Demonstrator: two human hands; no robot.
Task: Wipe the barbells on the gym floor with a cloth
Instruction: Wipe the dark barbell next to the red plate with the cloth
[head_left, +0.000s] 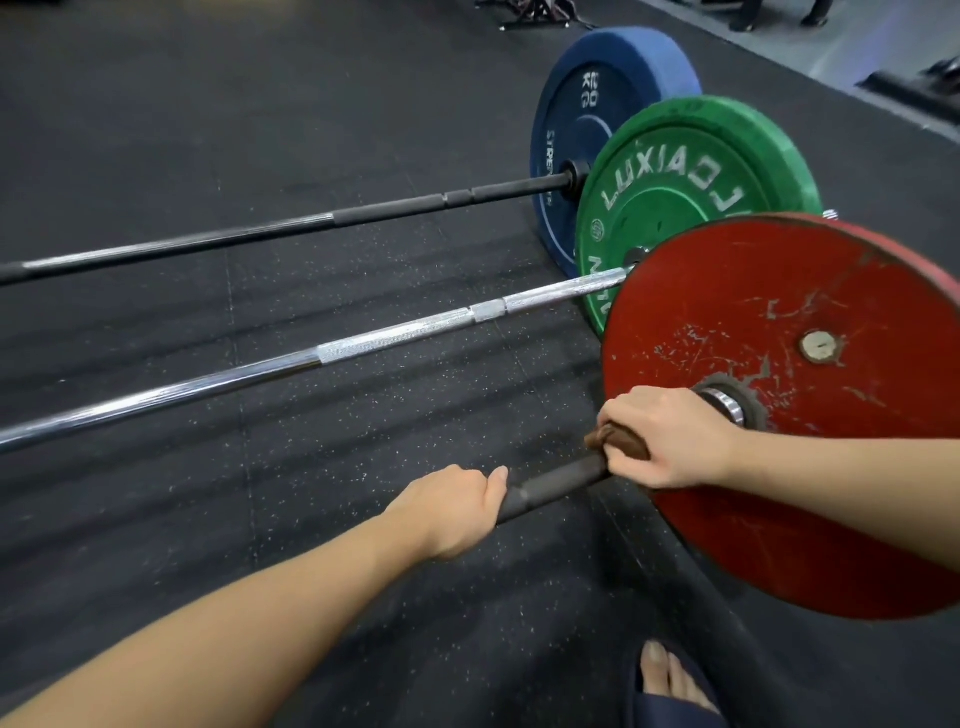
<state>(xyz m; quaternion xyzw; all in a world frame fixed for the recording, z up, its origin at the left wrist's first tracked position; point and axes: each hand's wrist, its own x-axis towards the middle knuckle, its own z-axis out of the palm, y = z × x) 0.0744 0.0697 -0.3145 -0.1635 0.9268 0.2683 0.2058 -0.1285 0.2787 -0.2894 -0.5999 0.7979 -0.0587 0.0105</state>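
Brown cloth (618, 441) is sitting bunched under the right hand (670, 441). The fingers are curling over it and round the near bar (550, 486), pinning the cloth to the shaft just beside the chrome collar (727, 402). Only a wad of cloth is showing, at the thumb side of the fist. Left hand (452, 509) is gripping the same bar farther along, fingers wrapping over the top and thumb pointing toward the right hand. A short stretch of bare dark shaft is showing between the two fists. Both forearms are reaching in from the lower edge, bare. Past the collar the bar is running into the red plate (810, 415), which is standing on edge on the floor (208, 104), its paint scratched and chipped. Behind it the silver bar (311, 358) is lying roughly parallel and well apart, with knurled bands along its length. Its end is passing into the green plate (691, 171), which is carrying raised pale lettering and is partly hidden by the red one. Farther back the far bar (260, 234), black, is lying the same way and meeting the blue plate (587, 119), itself partly behind the green. The floor is black rubber matting flecked with pale specks, with seams crossing it. At the bottom edge a foot (670, 680) in a dark sandal is resting below the red plate. Gear along the top edge is too blurred to tell.
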